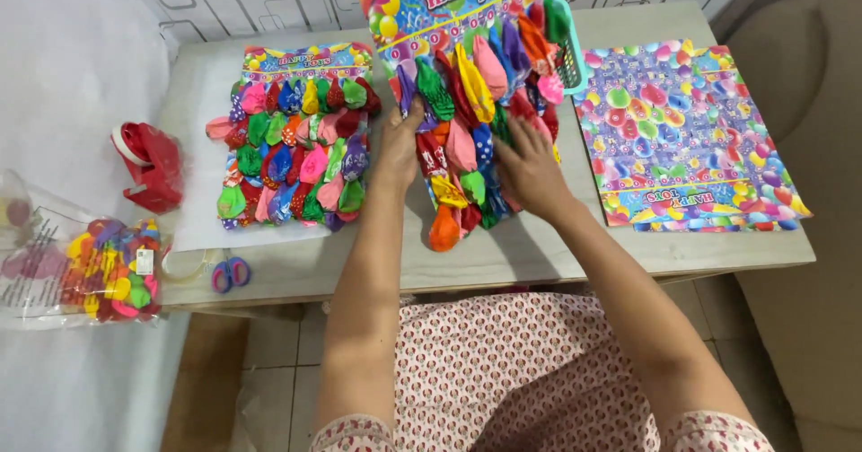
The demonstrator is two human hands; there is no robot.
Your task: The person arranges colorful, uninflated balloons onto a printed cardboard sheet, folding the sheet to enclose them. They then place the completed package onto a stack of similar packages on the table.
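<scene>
Nearest to us, at six o'clock, our lap in a dotted fabric shows below the table's [503, 259] front edge, and both forearms reach up and away toward twelve.

Our left hand [400, 142] lies flat on the left edge of the middle balloon card [467, 129], fingers spread and pressing, not clenched. Our right hand [530, 169] rests open on the card's lower right part, fingertips among the balloons; neither hand closes around anything that we can see. The card lies directly ahead of both hands, at twelve o'clock, with its long axis running from near to far and leaning slightly to one o'clock. The left hand sits a little farther up the card, the right a little nearer to us; both touch it.

At nine o'clock, near the table's front, small scissors [231, 273] with blue and purple handles lie flat. Beyond the edge at eight o'clock sits a clear bag of loose balloons [112, 272]. Farther at ten o'clock stands a red tape dispenser [153, 166].

At eleven o'clock a second filled balloon card [292, 147] lies on white paper, its printed header strip at the far end. At two o'clock an empty printed backing card [687, 138] lies flat, its header strip turned toward us. A teal basket [567, 43] stands just beyond the middle card.
</scene>
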